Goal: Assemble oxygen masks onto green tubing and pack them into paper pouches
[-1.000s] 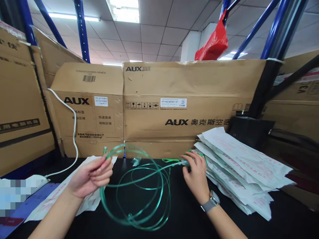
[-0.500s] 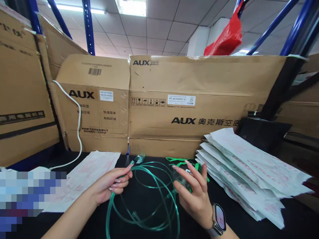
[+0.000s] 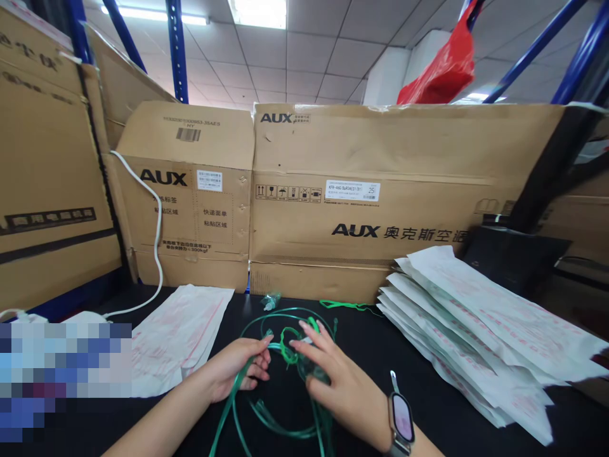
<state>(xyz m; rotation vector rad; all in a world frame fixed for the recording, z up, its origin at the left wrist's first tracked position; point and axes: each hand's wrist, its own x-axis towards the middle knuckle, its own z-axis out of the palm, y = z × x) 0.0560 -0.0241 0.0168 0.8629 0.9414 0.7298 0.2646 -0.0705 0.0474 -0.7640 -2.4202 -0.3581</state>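
Note:
A coil of clear green tubing (image 3: 276, 416) lies on the black table (image 3: 371, 343) in front of me. My left hand (image 3: 238, 374) pinches a strand of the tubing at its left side, fingers closed on it. My right hand (image 3: 333, 381), with a watch on the wrist, curls its fingers round the bunched tubing and a clear mask piece near the coil's top. The two hands almost touch. A small clear connector (image 3: 271, 302) rests just beyond the coil, and a green strap (image 3: 345, 306) trails to the right.
A stack of white paper pouches (image 3: 476, 317) lies at the right. One pouch (image 3: 176, 336) lies flat at the left, beside a white cable (image 3: 155, 241). Brown AUX cartons (image 3: 380, 190) wall off the back of the table.
Both hands have come together over the tubing; the right hand has moved left from the pouch stack with the mask end. The wide coil is now gathered tighter.

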